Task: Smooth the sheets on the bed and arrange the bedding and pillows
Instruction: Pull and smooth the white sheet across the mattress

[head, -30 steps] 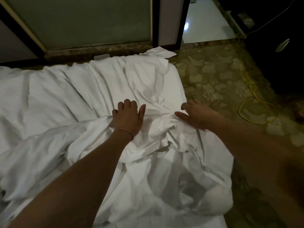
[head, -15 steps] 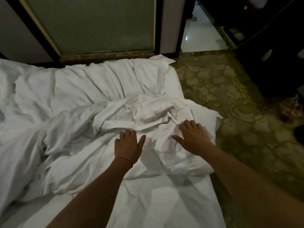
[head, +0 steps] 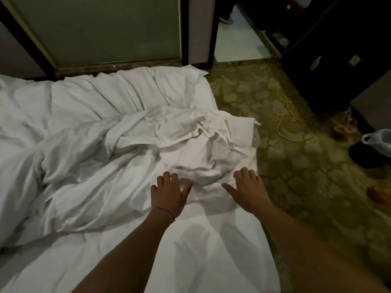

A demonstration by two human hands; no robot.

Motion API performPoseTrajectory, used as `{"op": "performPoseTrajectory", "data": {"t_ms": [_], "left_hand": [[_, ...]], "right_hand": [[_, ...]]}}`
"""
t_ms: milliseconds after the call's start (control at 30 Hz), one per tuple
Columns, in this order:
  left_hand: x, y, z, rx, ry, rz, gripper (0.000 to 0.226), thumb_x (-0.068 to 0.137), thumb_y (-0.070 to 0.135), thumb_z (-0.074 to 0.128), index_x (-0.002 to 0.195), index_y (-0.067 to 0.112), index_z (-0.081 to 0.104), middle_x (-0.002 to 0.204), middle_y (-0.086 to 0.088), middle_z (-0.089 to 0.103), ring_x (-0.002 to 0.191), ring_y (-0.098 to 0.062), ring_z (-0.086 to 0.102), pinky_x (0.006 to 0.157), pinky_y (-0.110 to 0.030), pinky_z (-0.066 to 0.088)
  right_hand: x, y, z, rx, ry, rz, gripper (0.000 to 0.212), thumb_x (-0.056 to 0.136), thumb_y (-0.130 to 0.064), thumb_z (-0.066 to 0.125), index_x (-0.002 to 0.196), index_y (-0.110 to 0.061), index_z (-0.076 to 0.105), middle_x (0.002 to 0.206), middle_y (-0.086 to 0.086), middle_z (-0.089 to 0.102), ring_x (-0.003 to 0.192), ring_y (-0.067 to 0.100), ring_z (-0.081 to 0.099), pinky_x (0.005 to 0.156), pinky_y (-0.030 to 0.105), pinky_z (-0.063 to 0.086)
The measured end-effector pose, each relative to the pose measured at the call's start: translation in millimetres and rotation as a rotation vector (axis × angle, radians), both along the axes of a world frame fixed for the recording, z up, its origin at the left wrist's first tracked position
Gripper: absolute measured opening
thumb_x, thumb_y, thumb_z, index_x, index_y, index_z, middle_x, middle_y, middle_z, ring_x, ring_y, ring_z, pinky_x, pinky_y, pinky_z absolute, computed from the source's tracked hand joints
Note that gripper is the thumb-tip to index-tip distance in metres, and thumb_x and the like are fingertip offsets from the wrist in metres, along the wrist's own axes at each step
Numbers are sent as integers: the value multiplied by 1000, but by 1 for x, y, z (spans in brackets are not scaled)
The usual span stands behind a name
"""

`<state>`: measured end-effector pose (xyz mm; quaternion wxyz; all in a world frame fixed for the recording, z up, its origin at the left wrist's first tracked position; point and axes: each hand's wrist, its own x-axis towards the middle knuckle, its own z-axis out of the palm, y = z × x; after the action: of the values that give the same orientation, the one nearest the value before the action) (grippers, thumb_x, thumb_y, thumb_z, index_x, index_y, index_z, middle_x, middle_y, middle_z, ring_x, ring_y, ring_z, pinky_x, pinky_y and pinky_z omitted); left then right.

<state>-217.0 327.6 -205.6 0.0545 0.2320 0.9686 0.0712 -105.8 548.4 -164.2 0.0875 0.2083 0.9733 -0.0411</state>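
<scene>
A rumpled white duvet [head: 88,144] lies bunched across the bed, over a flatter white sheet [head: 190,250] that shows at the near end. My left hand [head: 169,193], with a thin bracelet at the wrist, lies palm down on the bunched cloth with its fingers spread. My right hand [head: 248,190] presses flat on the same fold near the bed's right edge, thumb stretched toward the left hand. Neither hand grips the cloth. No pillow is in view.
Patterned carpet [head: 296,187] runs along the bed's right side, with a yellow cable [head: 289,123] coiled on it. Dark furniture [head: 338,60] stands at the far right, a plastic bag [head: 378,141] beside it. A glass panel [head: 105,32] stands beyond the bed's far edge.
Both hands have slid back toward me over the bedding, staying flat. The bunched duvet now lies farther away and more smooth sheet shows near me.
</scene>
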Motion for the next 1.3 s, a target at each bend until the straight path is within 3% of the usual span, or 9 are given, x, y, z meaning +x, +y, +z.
{"op": "performPoseTrajectory", "data": {"t_ms": [133, 267, 400, 567, 767, 833, 967, 1100, 1300], "left_hand": [[4, 22, -17, -22, -21, 31, 78, 90, 71, 21, 113, 7, 60, 108, -12, 56, 93, -32, 54, 66, -44, 49], [8, 53, -31, -51, -45, 70, 91, 87, 74, 20, 129, 1, 54, 130, -18, 53, 108, -37, 52, 72, -47, 50], [11, 70, -43, -56, -50, 102, 101, 85, 82, 15, 128, -2, 50, 130, -22, 52, 115, -41, 49, 78, -54, 49], [-4, 70, -47, -150, -74, 161, 113, 76, 89, 3, 142, 3, 36, 146, -24, 38, 139, -43, 29, 96, -65, 36], [-11, 67, -53, -140, -125, 165, 117, 69, 90, 0, 154, 12, 16, 162, -16, 14, 148, -39, 10, 107, -68, 23], [-10, 66, -58, -125, -147, 165, 114, 70, 90, 2, 156, 15, 10, 164, -13, 8, 149, -38, 6, 109, -68, 20], [-7, 67, -59, -116, -164, 162, 110, 73, 89, 3, 156, 17, 2, 165, -11, 2, 150, -37, 3, 110, -70, 18], [-5, 80, -49, -92, -175, 204, 113, 73, 88, 6, 155, 10, 8, 163, -18, 6, 150, -36, 3, 110, -70, 17], [0, 98, -35, -24, -182, 197, 111, 78, 88, 21, 154, 7, 8, 162, -18, 7, 150, -36, 4, 110, -72, 16]], "right_hand": [[-2, 14, -27, -126, -17, -118, 61, 94, -67, 33, 120, -15, 52, 121, 5, 49, 111, 25, 46, 91, 39, 40], [-4, 32, -54, -205, 11, -151, 61, 94, -65, 40, 121, -12, 50, 122, 8, 49, 113, 28, 46, 93, 42, 41], [-13, 41, -67, -292, 42, -160, 62, 93, -66, 44, 122, -11, 47, 121, 9, 47, 111, 29, 46, 92, 43, 43], [-28, 29, -76, -440, 109, -166, 66, 88, -67, 52, 123, -11, 48, 120, 8, 49, 111, 27, 46, 92, 43, 45], [-47, 4, -100, -726, 309, -436, 50, 79, -51, 74, 103, -11, 56, 103, 8, 64, 100, 29, 60, 89, 49, 49], [-44, 2, -104, -790, 341, -452, 41, 82, -44, 75, 98, -10, 57, 96, 7, 65, 94, 27, 62, 86, 43, 50], [-32, 10, -99, -849, 354, -404, 35, 89, -40, 70, 88, -10, 50, 74, 2, 54, 68, 16, 50, 55, 20, 37], [-25, 24, -89, -846, 316, -320, 33, 93, -37, 65, 90, -8, 50, 71, -1, 50, 61, 9, 43, 55, 14, 37], [-9, 41, -78, -851, 337, -274, 29, 95, -37, 62, 96, -10, 53, 74, -3, 52, 65, 6, 46, 56, 13, 35]]}}
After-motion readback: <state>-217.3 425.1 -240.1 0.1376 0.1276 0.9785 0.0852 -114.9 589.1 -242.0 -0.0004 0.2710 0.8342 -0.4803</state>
